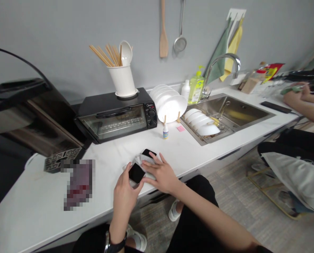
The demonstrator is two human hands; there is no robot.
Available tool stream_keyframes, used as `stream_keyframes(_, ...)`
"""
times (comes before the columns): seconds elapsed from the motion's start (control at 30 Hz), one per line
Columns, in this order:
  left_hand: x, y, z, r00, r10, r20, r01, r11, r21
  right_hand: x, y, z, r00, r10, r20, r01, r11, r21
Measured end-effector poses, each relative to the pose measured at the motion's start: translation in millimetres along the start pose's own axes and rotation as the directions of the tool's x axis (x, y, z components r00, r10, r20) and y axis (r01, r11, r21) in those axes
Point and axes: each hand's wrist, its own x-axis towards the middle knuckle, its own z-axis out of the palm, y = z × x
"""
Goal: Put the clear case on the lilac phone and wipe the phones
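Note:
My left hand (pixel 126 191) grips a small square object with a glossy black face (pixel 136 173) between thumb and fingers, low over the counter's front edge. Spread fingers of my right hand (pixel 162 173) lie over a pale, crumpled wrap or cloth (pixel 137 160), whose material I cannot make out. Its thumb reaches close to the black square's right edge. A second dark, flat object (pixel 148 153) sits just beyond my right fingertips, partly covered by them. Behind both hands a small white bottle with a blue and yellow label (pixel 165 131) stands upright.
A toaster oven (pixel 114 119) carries a white utensil holder (pixel 122 80). White plates (pixel 171 105) stand in a rack beside the sink (pixel 241 109), which holds bowls (pixel 201 123). A coffee machine (pixel 35 112) and a blurred-out item (pixel 80 184) are left. Another person's arms (pixel 304 102) work at far right.

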Motion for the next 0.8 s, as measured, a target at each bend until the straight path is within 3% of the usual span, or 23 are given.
stream_keyframes(0.1,0.9,3.0,-1.9,1.0,-0.009,0.004,0.009,1.0,-0.021,12.1,6.8,4.0,0.997,0.062,-0.036,-0.062,0.998,-0.006)
stream_keyframes(0.3,-3.2,-2.9,-1.8,0.995,-0.072,0.072,0.076,0.996,-0.053,9.3,-26.3,8.8,0.995,-0.097,0.01,0.096,0.994,0.042)
stream_keyframes(0.4,-3.6,-0.5,-2.0,0.997,-0.076,0.031,0.078,0.995,-0.066,-2.2,-21.2,2.5,0.994,-0.105,0.026,0.104,0.994,0.042)
stream_keyframes(0.6,-2.4,7.2,-4.7,0.999,-0.051,-0.005,0.051,0.996,-0.079,3.2,16.9,-1.2,0.992,0.108,-0.062,-0.111,0.993,-0.04)
stream_keyframes(0.73,-4.6,4.0,-6.5,0.997,-0.071,0.001,0.071,0.993,-0.089,14.1,11.7,8.2,0.97,0.208,-0.126,-0.218,0.973,-0.076)
stream_keyframes(0.8,-5.6,1.2,-7.3,0.997,-0.079,-0.003,0.079,0.992,-0.099,13.2,0.2,11.1,0.979,0.169,-0.113,-0.177,0.982,-0.068)
